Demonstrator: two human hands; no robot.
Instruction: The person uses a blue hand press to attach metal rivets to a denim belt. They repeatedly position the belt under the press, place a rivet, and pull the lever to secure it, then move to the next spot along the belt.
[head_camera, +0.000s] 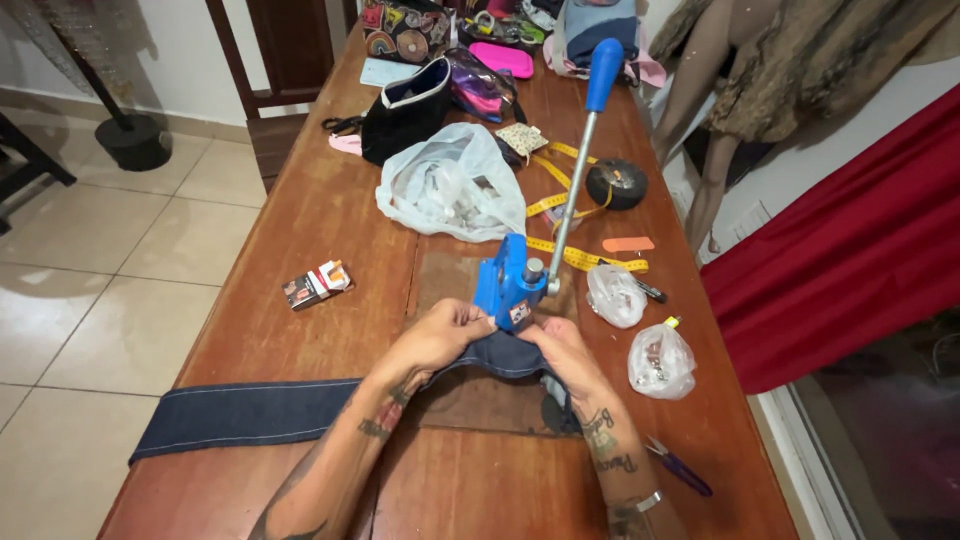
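- Landmark: blue hand press (508, 285), standing upright near the middle of a long wooden table (330, 220); its lever, with a blue grip at the top, tilts up and away from the viewer.
- Dark denim strip (240, 412) lies on the near side of the press, its long part running out to the left across the table; one end is bunched right at the press base.
- Left hand (432, 340): just in front of the press, fingers curled closed, pinching the denim edge at the base.
- Right hand (565, 345): just right of the left one, also against the press base; fingers folded onto the same denim edge, thumb on top.
- Right of the press: two small clear plastic bags (660, 362) holding small metal parts.
- Behind the press: yellow measuring tape (585, 258), a larger pale plastic bag (455, 185), a black round object (616, 184).
- Left of the press: small printed box (316, 284), well apart from the hands.
- Near right of the press, by the right forearm: purple-handled snips (680, 467).
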